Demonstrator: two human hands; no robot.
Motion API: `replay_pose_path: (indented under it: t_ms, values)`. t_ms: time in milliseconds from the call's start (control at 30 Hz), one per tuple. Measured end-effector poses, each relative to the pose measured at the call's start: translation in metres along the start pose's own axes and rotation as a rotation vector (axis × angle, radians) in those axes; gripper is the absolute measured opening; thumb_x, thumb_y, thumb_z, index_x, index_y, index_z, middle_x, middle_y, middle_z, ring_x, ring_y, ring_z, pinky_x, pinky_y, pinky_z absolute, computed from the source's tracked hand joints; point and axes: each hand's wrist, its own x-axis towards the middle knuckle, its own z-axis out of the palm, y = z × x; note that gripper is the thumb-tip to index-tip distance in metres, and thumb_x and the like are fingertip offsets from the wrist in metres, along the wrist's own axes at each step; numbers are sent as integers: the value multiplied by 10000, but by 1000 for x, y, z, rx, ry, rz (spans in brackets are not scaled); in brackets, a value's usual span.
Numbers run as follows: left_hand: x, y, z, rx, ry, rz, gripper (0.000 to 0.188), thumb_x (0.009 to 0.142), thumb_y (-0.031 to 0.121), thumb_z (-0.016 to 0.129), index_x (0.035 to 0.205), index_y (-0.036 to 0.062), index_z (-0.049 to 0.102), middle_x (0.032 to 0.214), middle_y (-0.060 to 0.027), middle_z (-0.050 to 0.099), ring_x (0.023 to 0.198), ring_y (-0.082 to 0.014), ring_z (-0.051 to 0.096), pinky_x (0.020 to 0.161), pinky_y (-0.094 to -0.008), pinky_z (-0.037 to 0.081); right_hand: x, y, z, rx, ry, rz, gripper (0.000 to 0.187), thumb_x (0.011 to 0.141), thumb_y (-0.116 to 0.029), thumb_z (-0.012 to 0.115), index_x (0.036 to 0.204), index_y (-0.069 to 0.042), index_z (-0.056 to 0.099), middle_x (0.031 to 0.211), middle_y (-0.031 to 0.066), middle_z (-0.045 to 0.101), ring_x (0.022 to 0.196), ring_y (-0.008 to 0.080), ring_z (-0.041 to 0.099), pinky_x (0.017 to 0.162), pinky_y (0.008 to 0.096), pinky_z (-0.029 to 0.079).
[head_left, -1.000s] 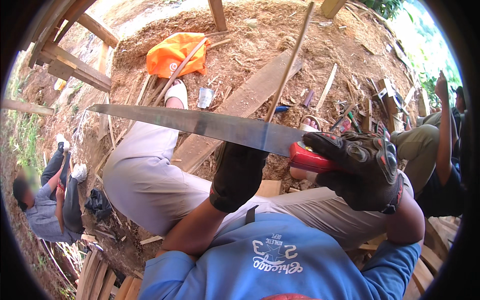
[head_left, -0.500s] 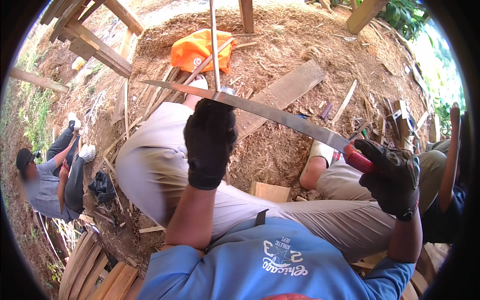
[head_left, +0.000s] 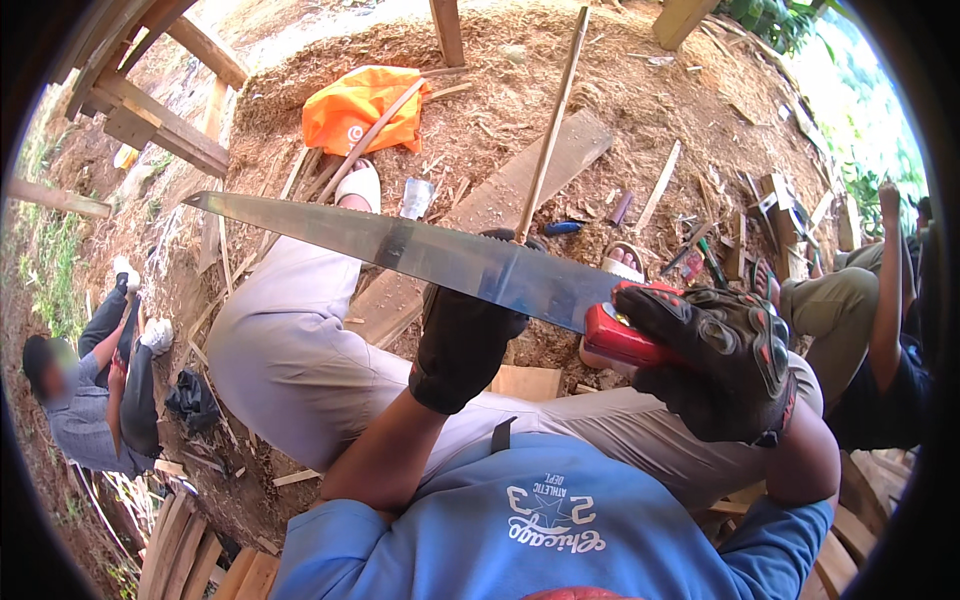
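Gloved right hand point(head_left: 722, 362) grips a red-handled machete point(head_left: 430, 255); gloved left hand point(head_left: 468, 335) closes around a thin bamboo stick point(head_left: 548, 140) behind the blade

Bright daylight fills the scene, strongest beyond and to the right of the gloved right hand point(head_left: 722, 362), where foliage point(head_left: 860, 120) washes out to near white. The machete blade point(head_left: 420, 255), running left from that grip, carries a pale sheen along its flat. Soft shade lies under the legs below the blade. Fisheye bending curves the timber beams point(head_left: 150, 120) far left of the grip, and a black rim rings the frame. Focus is sharp around the hands; a face at the far left is blurred.
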Motion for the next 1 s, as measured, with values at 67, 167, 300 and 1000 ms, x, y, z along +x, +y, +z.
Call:
replay_pose_path:
  t_ms: [67, 167, 300, 1000]
  values:
    - [-3, 4, -1, 183, -19, 95, 272, 972, 104, 722, 1228, 35, 658, 981, -71, 682, 861, -197, 666, 719, -379, 539, 3, 1, 0, 9, -16, 21, 614, 889, -200, 859, 1458, -93, 656, 1153, 155, 776, 980, 367, 762, 858, 463, 606]
    - [-5, 10, 1, 105, -17, 21, 194, 1013, 136, 684, 1175, 38, 644, 934, -68, 651, 795, -200, 624, 690, -383, 520, 4, 3, 6, 21, 10, 33, 594, 903, -205, 853, 1452, -89, 660, 1140, 164, 779, 978, 361, 769, 846, 449, 614]
    - [-7, 9, 0, 52, 27, -12, 160, 1079, 200, 626, 1110, 43, 632, 868, -44, 605, 728, -162, 560, 661, -362, 490, 8, 1, 9, 11, 23, 18, 573, 914, -204, 847, 1444, -87, 666, 1110, 158, 786, 962, 345, 777, 836, 437, 617]
    - [15, -3, -61, -1144, 319, -639, 176, 1112, 303, 610, 1027, 150, 614, 692, 32, 500, 501, -92, 474, 415, -258, 368, -10, 5, -14, -132, 16, 135, 625, 831, -118, 848, 1434, -91, 684, 1037, 121, 799, 866, 324, 776, 797, 429, 608]
